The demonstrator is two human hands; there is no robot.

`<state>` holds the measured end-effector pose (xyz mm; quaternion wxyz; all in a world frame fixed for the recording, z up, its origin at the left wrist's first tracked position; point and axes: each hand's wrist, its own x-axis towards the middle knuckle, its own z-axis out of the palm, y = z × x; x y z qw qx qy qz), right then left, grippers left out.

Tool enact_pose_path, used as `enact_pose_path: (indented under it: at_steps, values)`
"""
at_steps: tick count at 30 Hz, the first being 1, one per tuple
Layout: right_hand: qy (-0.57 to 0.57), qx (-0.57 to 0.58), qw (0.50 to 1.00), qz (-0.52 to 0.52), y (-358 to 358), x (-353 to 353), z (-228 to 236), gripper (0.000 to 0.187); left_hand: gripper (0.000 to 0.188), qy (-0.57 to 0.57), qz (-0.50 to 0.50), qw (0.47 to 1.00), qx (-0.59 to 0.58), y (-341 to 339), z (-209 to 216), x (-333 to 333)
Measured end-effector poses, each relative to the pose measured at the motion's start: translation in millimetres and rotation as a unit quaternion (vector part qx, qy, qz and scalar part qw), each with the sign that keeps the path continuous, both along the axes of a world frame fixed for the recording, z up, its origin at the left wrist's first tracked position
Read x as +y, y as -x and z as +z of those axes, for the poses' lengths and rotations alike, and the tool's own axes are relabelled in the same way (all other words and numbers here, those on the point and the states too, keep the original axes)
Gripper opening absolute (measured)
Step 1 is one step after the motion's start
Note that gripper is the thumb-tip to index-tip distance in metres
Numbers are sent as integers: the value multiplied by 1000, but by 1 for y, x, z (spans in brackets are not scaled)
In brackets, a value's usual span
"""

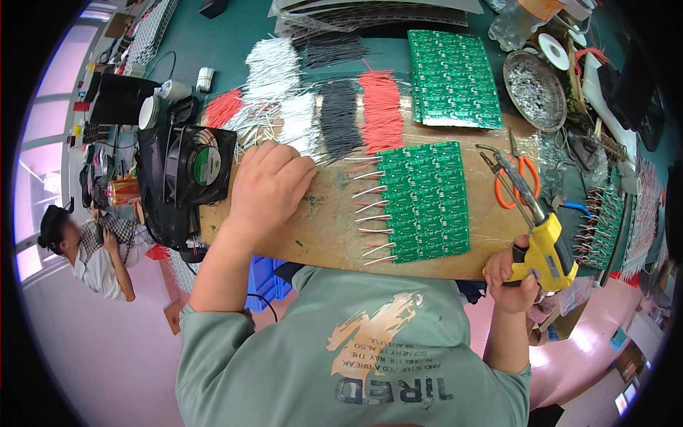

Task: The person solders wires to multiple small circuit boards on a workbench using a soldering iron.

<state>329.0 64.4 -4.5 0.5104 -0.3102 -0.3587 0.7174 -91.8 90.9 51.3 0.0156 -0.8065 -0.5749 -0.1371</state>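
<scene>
My right hand (511, 276) is wrapped round the grip of a yellow soldering gun (546, 252), whose metal tip points up and away over the board. With fingers curled, my left hand (272, 186) rests at the near end of a bundle of white wires (299, 122); its fingertips are hidden, so what they pinch cannot be made out. Between the hands lies a green circuit board panel (427, 203), with red and white wires (373, 206) sticking out along its left edge. Black wires (340, 121) and red wires (382, 110) lie in bundles beyond it.
A small fan (203, 165) stands left of my left hand. Stacked green boards (455, 78) lie farther back. Orange-handled pliers (519, 181) sit beside the soldering gun, near a round metal dish (533, 89). Wired boards (601, 224) are at the right. Another person (99, 249) is at far left.
</scene>
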Motion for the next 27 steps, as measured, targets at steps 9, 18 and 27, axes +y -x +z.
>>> enact_pose_path:
  at_steps: [9, 18, 27]
  values:
    - [30, 31, 999, -15, 1, 2, -1, 80, 9, 30, -73, 997, 5, -55, 3, 77]
    - [44, 43, 998, -18, 2, 1, -1, 80, 10, 17, -61, 988, 144, -73, -2, 83]
    - [-13, 26, 1000, 11, 3, 4, -2, 76, 7, 2, -60, 996, 60, -71, -6, 86]
